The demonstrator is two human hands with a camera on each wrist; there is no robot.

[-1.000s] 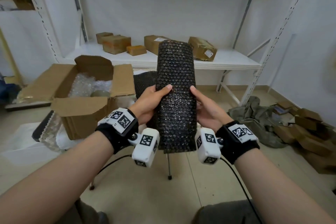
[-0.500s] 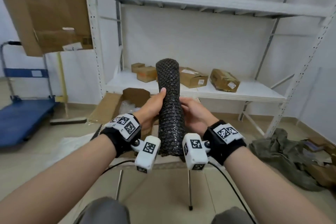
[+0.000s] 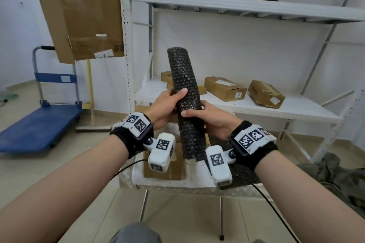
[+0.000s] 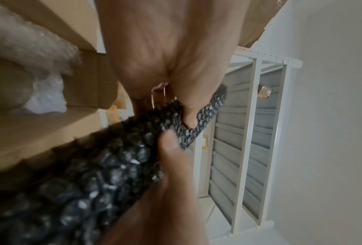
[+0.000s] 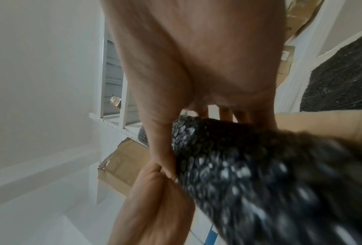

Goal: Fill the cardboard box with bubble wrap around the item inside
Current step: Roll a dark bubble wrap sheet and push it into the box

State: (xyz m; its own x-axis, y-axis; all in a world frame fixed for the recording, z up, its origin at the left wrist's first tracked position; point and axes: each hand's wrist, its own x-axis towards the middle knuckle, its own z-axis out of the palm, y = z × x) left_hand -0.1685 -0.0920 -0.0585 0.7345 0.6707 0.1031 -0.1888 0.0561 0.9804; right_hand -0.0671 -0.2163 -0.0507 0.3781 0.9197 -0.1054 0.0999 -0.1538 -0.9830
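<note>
A long strip of black bubble wrap [image 3: 184,92], folded narrow, stands upright in front of me. My left hand [image 3: 173,96] grips its left side with the thumb across the front. A little lower, my right hand [image 3: 194,109] grips the right side the same way. In the left wrist view the left thumb [image 4: 189,119] presses into the black bubble wrap [image 4: 92,182]. The open cardboard box [image 4: 85,79] holds clear bubble wrap [image 4: 24,41]. In the head view only a brown side of the box [image 3: 173,169] shows below my wrists. The item inside is hidden.
A small metal-legged table [image 3: 177,185] carries the box and another black bubble wrap sheet [image 3: 243,173]. Behind it stands a white shelf rack [image 3: 266,110] with parcels [image 3: 225,89]. A blue trolley [image 3: 39,128] is at the left. An olive cloth [image 3: 335,179] lies on the floor at the right.
The black bubble wrap went from a wide sheet to a narrow fold between my hands. The head view tilted up, and the open box dropped behind my hands.
</note>
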